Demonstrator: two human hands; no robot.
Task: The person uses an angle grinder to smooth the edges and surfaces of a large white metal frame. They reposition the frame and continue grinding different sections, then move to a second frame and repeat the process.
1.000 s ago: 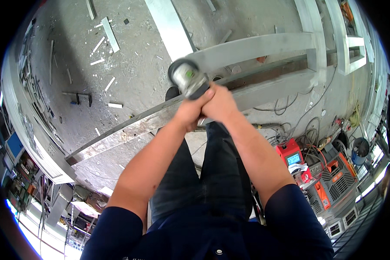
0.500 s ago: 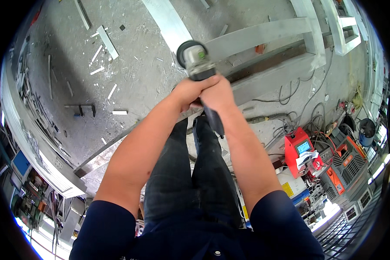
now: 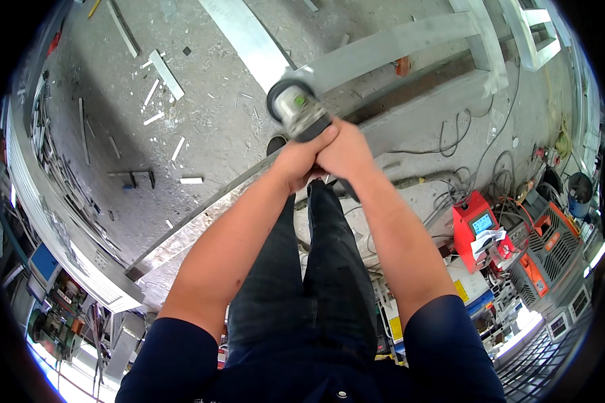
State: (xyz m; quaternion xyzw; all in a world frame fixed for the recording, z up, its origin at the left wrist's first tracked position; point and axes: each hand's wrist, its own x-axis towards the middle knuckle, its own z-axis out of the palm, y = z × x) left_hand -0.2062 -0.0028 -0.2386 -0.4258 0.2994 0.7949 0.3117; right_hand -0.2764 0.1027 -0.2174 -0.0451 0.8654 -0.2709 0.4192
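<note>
Both my hands are wrapped round an angle grinder [image 3: 301, 111] held out in front of my legs. My left hand [image 3: 298, 160] closes on it just behind the silver gear head. My right hand [image 3: 343, 149] grips the body on the other side, and its dark rear end shows past that wrist. The black round guard and disc side points away to the left, beside the joint of a pale metal frame [image 3: 383, 57]. A wide flat bar [image 3: 252, 43] of that frame runs off to the far left. Whether the disc touches metal I cannot tell.
Metal offcuts [image 3: 167, 75] and a clamp [image 3: 133, 179] lie on the floor at left. A long beam [image 3: 181, 235] crosses by my feet. At right stand a red machine with a screen [image 3: 469, 232], an orange-grey unit [image 3: 551, 245] and tangled cables [image 3: 450, 195].
The grinder has turned slightly, its head now tipped further left and a little nearer to me. Both hands still grip it. The whole view has shifted slightly, and a shoe now shows.
</note>
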